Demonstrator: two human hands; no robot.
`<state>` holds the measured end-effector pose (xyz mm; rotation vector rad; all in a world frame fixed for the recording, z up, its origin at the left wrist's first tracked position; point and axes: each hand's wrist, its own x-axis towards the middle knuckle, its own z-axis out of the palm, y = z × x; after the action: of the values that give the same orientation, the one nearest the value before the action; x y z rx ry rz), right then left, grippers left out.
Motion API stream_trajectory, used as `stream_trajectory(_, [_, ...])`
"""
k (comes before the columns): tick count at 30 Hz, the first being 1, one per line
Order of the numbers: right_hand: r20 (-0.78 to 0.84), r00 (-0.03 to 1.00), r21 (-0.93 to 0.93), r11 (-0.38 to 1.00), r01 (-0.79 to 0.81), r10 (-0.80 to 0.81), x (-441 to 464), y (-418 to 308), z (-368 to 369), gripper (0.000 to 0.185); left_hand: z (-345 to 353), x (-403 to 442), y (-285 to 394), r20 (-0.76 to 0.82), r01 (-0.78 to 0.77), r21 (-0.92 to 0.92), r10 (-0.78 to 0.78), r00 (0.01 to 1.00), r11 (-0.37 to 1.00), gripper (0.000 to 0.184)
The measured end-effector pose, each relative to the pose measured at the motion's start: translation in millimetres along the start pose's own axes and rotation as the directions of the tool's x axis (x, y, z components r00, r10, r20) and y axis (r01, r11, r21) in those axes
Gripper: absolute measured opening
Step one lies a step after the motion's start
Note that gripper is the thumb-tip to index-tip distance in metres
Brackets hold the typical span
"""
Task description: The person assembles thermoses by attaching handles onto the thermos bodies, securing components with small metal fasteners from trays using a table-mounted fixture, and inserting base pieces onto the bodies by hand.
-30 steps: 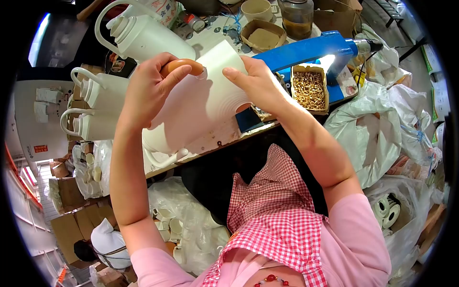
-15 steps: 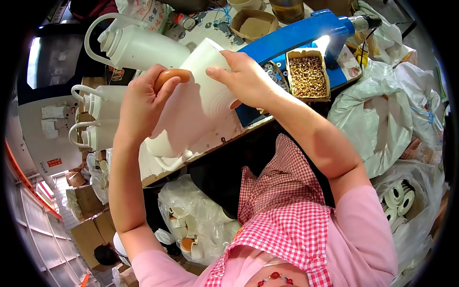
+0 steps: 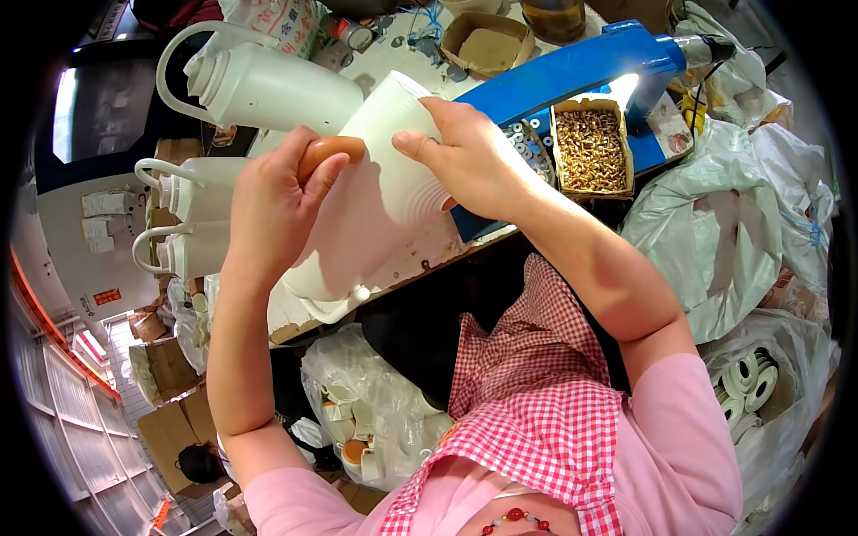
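My left hand (image 3: 275, 201) is closed round an orange-brown rounded handle (image 3: 338, 154), whose tip meets the side of a white jug body (image 3: 362, 201). What else that hand may hold is hidden. My right hand (image 3: 474, 152) grips the ribbed upper end of the same jug, thumb on the near side and fingers round the far side. The jug lies tilted above the table edge, a white loop handle (image 3: 332, 308) at its lower end. Just beyond it lies another white jug (image 3: 281, 87) with a large loop handle.
More white jugs (image 3: 210, 189) lie at left. A blue machine arm (image 3: 563, 71) with a lamp crosses the table, beside a box of brass-coloured rivets or screws (image 3: 590, 147) and a tray of washers (image 3: 527, 147). Plastic bags (image 3: 706, 223) stand right; a bag of cup-like parts (image 3: 375, 415) sits below.
The view has shifted slightly, so the table and machine sit a little further right. Both hands keep the same hold on handle and jug, with little visible movement.
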<state>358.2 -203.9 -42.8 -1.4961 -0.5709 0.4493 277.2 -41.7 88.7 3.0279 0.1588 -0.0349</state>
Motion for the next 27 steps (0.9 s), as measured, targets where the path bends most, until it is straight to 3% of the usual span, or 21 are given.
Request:
stream_trajectory(9, [-0.031,0.999,-0.046,0.998,0.034,-0.035,-1,2,2,0.038,5,0,-1,-0.015,0.014,0.026,-0.014,1.0,1.0,0.021])
stream_trajectory(11, [-0.02,1.0,-0.183,0.983,0.014,-0.018,-3,3,-1,0.038,13,2,-10,-0.024,-0.046,-0.273,0.041,0.999,0.961,0.016])
stream_trajectory(13, [-0.024,0.999,-0.199,0.98,0.024,-0.029,1,-4,6,0.035,9,-1,-13,-0.031,-0.031,-0.305,0.023,0.999,0.952,0.016])
stream_trajectory(16, [-0.041,0.998,-0.145,0.988,0.047,-0.054,-10,-4,4,0.036,12,-7,-8,-0.088,-0.156,-0.221,0.139,0.986,0.963,0.018])
stream_trajectory(19, [-0.066,0.995,-0.104,0.992,0.064,-0.071,-20,-1,0,0.034,11,-4,-15,-0.025,-0.072,-0.131,0.069,0.997,0.989,0.019])
stream_trajectory(21, [-0.166,0.978,-0.033,0.992,0.123,-0.127,-29,0,1,0.032,15,-2,-21,-0.011,-0.037,-0.226,0.036,0.999,0.973,0.02])
stream_trajectory(23, [-0.357,0.888,0.045,0.944,0.326,-0.29,-53,10,-4,0.03,8,-20,-23,-0.061,-0.055,-0.241,0.042,0.997,0.969,0.02])
stream_trajectory(24, [-0.415,0.821,-0.092,0.916,0.391,-0.392,-72,18,-21,0.033,6,-33,-28,-0.088,-0.068,-0.251,0.047,0.995,0.966,0.019])
stream_trajectory(26, [-0.558,0.74,-0.213,0.926,0.31,-0.376,-126,46,-62,0.033,2,-61,-52,-0.11,-0.059,-0.225,0.035,0.993,0.973,0.02])
stream_trajectory(27, [-0.676,0.658,-0.244,0.943,0.226,-0.332,-155,73,-84,0.03,-1,-82,-62,-0.073,0.024,-0.224,-0.042,0.996,0.974,0.023])
